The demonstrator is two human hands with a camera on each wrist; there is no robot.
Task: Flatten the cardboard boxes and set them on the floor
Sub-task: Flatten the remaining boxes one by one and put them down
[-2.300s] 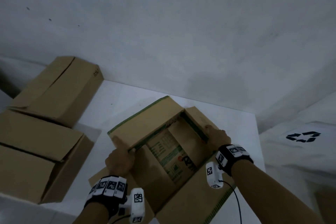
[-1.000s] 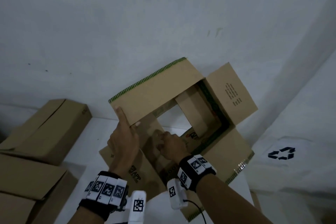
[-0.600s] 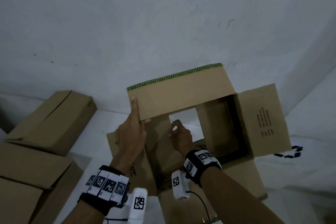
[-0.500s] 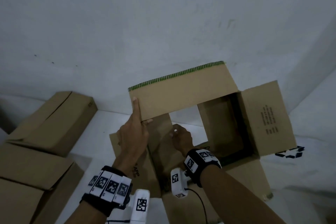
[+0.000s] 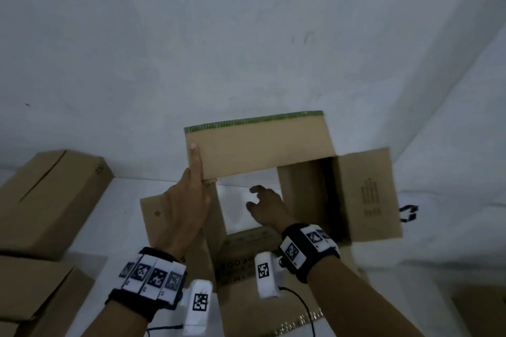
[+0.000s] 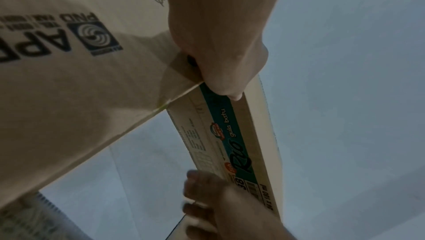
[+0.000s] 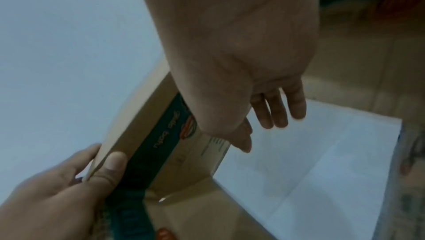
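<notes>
A brown cardboard box (image 5: 260, 150) with a green-striped edge is held up over the white table (image 5: 123, 194), both ends open and its flaps spread, so the table shows through it. My left hand (image 5: 200, 169) grips the box's upper left corner, thumb inside and forefinger up along the edge; the left wrist view shows this left hand (image 6: 220, 62) pinching the printed wall (image 6: 214, 134). My right hand (image 5: 260, 200) hangs inside the opening with loosely bent fingers and holds nothing. In the right wrist view the right hand (image 7: 271, 109) hovers over the table beside the box wall (image 7: 161, 144).
Two closed cardboard boxes (image 5: 49, 200) (image 5: 32, 290) lie on the table's left side. A white bag with a black recycling symbol (image 5: 408, 213) sits to the right, partly behind a flap. A pale wall stands close behind.
My right hand has come off the left inner flap and moved right into the opening. That flap has swung outward, the opening is wider, and the box sits squarer. The left hand keeps its grip.
</notes>
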